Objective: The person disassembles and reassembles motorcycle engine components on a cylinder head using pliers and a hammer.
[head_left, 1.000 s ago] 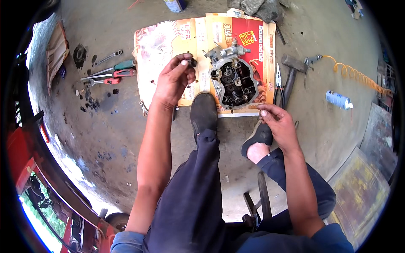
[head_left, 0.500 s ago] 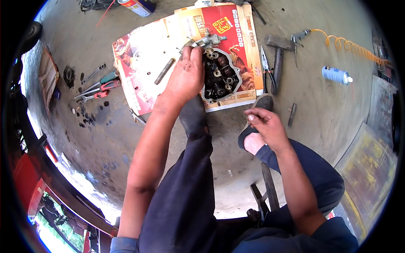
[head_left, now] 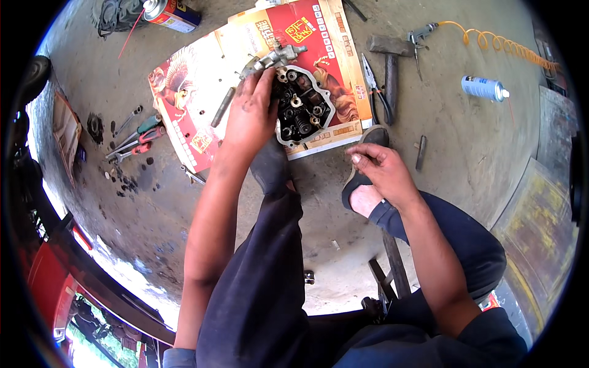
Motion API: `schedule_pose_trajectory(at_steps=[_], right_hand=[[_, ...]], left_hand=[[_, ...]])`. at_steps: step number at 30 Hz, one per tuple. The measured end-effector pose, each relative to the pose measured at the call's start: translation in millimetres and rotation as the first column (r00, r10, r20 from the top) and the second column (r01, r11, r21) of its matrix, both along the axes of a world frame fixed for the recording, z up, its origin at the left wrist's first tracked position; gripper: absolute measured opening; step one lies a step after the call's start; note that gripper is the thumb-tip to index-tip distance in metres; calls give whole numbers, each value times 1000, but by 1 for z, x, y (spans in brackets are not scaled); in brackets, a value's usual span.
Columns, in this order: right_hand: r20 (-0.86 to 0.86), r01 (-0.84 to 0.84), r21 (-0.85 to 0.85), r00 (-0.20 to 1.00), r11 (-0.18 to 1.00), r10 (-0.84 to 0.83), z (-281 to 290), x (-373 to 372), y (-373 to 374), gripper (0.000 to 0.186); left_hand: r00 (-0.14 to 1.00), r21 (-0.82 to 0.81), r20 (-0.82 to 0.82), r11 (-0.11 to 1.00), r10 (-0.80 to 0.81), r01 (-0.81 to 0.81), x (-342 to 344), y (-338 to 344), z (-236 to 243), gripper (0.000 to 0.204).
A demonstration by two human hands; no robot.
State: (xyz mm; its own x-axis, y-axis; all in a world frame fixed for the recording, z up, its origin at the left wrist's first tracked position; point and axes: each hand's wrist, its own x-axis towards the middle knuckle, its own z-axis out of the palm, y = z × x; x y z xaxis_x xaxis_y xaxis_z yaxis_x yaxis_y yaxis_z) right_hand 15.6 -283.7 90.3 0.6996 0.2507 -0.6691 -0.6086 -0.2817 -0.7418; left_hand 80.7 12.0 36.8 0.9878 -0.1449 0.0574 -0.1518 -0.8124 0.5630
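An engine cylinder head (head_left: 327,101), with a pale rim around dark, oily valve parts, lies at the near right of the flattened printed cardboard (head_left: 184,104). My left hand (head_left: 251,116) is closed against its left side, back of the hand up; the thumb is hidden. Just beyond those fingers rests a grey cast metal part with stubs (head_left: 279,57). Beside the hand is a plain metal rod (head_left: 223,107). My right hand (head_left: 386,172) hovers above my right shoe (head_left: 375,136), thumb and fingertips pinched together. What they hold, if anything, is too small to make out.
Right of the cardboard are pliers (head_left: 379,92), a hammer (head_left: 391,67), an air gun (head_left: 422,34) on a coiled orange hose, a blue spray can (head_left: 483,88) and a short metal bar (head_left: 421,153). Screwdrivers (head_left: 144,135) lie left; another spray can (head_left: 173,15) stands far left.
The whole view has shifted, so the cardboard and tools sit further left and higher. My left fingers look a little more spread; my right hand keeps its pinch.
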Motion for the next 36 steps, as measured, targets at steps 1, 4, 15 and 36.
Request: schedule_pose_trajectory(at_steps=[1,4,15,36], right_hand=[[-5,-4,-1,1000,1000,4,0,1,1,21],[27,-4,-28,1000,1000,5,-4,7,6,20],[409,-209,-187,872,960,270,-14,86,93,21],[565,-191,-570,615,799,550,-50,116,151,27]], left_hand=[[997,-77,-70,996,33,-39,-3,2,1,62],[974,-259,-193,951,118,-167,-11,6,6,60],[957,-321,-75,902,281,-290,-13,7,-13,48],[749,-178,-128,728,650,-662,-81,88,-47,19]])
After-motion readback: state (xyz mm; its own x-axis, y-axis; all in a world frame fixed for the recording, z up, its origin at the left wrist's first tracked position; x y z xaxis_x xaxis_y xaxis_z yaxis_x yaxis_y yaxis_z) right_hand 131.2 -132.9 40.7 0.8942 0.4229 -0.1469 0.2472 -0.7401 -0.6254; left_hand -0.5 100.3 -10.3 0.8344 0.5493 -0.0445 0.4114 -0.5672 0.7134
